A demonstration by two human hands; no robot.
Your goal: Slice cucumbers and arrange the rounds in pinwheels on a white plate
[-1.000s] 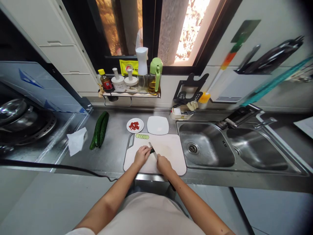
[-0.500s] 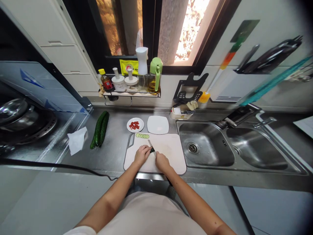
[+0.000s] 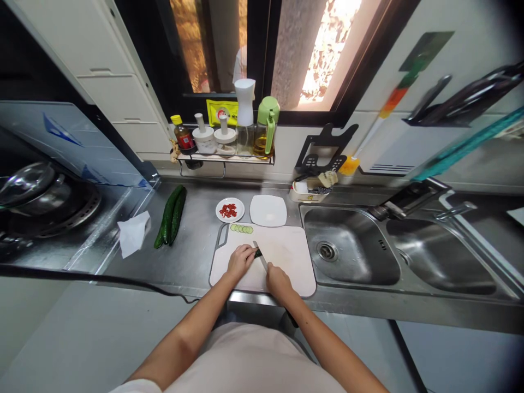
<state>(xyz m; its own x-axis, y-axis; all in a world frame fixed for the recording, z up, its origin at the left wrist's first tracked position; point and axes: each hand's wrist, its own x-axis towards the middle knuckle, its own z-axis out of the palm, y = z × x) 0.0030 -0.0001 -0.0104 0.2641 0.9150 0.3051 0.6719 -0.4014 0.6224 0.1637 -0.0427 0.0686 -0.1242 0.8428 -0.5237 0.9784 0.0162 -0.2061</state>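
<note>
My left hand is closed on a short dark-green cucumber piece on the white cutting board; its fingers cover most of the piece. In my right hand is the handle of a kitchen knife, its blade slanting up and left beside the piece. A row of thin cucumber slices lies along the board's far left edge. Behind the board stand a small white plate with chopped red bits and a bare white square plate.
Whole cucumbers and a white paper towel lie to the left. A double steel sink with a dark faucet is on the right. A shelf with bottles and jars hangs below the window. A pot sits far left.
The knife and my right hand have shifted slightly right and down, away from my left hand. My left hand keeps hold of the cucumber piece. The whole view has shifted a little.
</note>
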